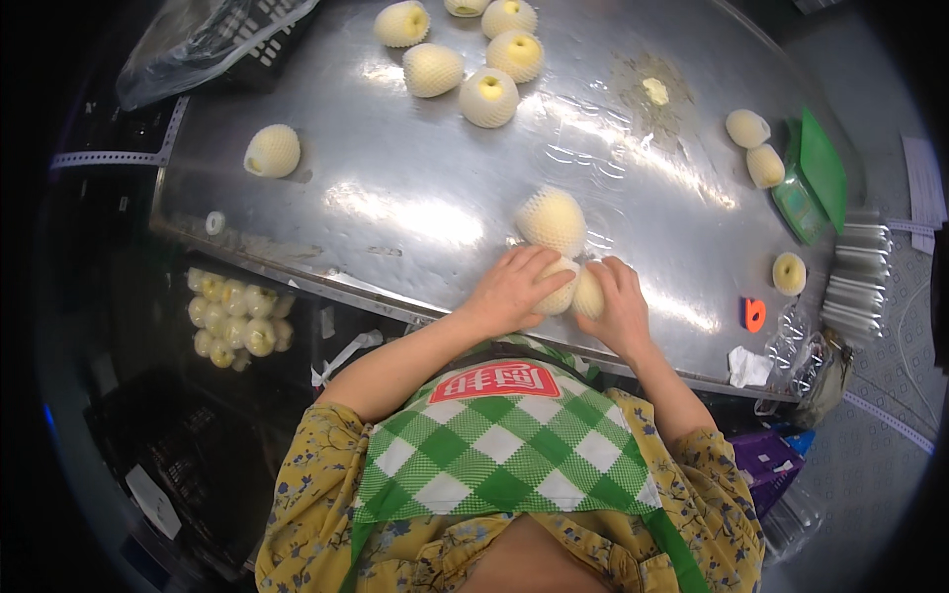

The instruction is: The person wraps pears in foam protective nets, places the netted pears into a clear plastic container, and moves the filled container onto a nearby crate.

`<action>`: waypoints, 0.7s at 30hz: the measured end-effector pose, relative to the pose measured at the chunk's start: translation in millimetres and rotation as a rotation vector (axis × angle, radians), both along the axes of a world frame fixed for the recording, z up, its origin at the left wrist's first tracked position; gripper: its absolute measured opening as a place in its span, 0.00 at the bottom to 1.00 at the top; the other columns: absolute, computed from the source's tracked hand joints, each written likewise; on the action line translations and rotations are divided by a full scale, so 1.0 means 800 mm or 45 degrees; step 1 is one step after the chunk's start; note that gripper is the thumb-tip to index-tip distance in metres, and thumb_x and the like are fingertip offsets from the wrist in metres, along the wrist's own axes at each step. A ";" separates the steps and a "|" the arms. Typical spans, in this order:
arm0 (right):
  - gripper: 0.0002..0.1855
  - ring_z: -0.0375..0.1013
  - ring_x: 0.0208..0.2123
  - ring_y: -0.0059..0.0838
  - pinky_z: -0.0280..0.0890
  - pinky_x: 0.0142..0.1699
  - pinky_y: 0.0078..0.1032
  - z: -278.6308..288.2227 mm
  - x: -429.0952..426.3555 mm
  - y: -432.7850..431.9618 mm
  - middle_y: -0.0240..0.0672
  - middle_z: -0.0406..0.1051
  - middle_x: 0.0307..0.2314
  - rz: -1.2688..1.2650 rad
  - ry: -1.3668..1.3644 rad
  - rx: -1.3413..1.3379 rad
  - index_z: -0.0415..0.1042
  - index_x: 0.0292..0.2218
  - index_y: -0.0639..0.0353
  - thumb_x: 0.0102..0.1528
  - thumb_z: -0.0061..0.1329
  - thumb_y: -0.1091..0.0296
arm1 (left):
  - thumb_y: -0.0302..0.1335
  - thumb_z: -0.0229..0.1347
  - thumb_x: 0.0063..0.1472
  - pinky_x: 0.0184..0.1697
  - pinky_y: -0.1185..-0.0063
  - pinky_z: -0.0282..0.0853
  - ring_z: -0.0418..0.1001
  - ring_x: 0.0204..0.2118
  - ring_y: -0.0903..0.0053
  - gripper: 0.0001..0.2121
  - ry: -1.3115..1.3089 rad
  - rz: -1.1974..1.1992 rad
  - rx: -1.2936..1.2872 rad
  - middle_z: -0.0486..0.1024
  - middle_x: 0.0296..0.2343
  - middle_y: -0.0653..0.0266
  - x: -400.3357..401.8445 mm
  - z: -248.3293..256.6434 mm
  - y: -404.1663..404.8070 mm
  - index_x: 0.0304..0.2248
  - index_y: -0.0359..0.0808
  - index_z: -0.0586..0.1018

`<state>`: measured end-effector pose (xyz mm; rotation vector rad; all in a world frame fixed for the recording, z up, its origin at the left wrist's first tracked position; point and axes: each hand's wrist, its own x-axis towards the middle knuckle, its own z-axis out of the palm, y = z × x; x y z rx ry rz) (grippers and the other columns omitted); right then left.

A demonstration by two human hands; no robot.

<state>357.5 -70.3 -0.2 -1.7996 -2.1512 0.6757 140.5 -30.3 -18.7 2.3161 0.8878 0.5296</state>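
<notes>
At the near edge of the metal table, my left hand is closed around a pale yellow fruit in a foam net sleeve. Beside it my right hand grips a second netted fruit, and the two fruits sit side by side. Just beyond my left fingers lies a larger netted fruit. Several more netted fruits are grouped at the far side, their yellow tops partly showing. Another netted fruit lies alone at the left.
At the right are a green scale, netted fruits, an orange tape dispenser, a crumpled white tissue and stacked clear plastic containers. A black crate with plastic film stands at upper left. Packed fruits lie below the table's left edge.
</notes>
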 end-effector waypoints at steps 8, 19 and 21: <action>0.40 0.58 0.46 0.49 0.58 0.47 0.40 -0.012 -0.030 -0.011 0.44 0.58 0.45 -0.116 -0.215 0.107 0.62 0.47 0.52 0.29 0.60 0.68 | 0.32 0.64 0.39 0.54 0.66 0.57 0.60 0.52 0.60 0.33 -0.121 -0.113 -0.128 0.63 0.48 0.55 -0.013 0.009 0.017 0.49 0.39 0.69; 0.31 0.60 0.48 0.45 0.56 0.53 0.36 0.009 0.017 0.020 0.44 0.62 0.44 -0.198 0.391 -0.163 0.64 0.45 0.61 0.39 0.59 0.68 | 0.38 0.62 0.47 0.47 0.70 0.61 0.65 0.46 0.62 0.32 -0.464 1.389 -0.081 0.65 0.46 0.52 -0.160 -0.030 0.330 0.50 0.37 0.66; 0.29 0.61 0.48 0.44 0.56 0.53 0.34 0.024 0.022 0.032 0.44 0.63 0.43 -0.408 0.484 -0.131 0.64 0.45 0.62 0.41 0.57 0.71 | 0.39 0.63 0.46 0.48 0.71 0.62 0.64 0.47 0.64 0.33 -0.381 1.478 -0.028 0.64 0.46 0.52 -0.180 -0.035 0.380 0.51 0.38 0.65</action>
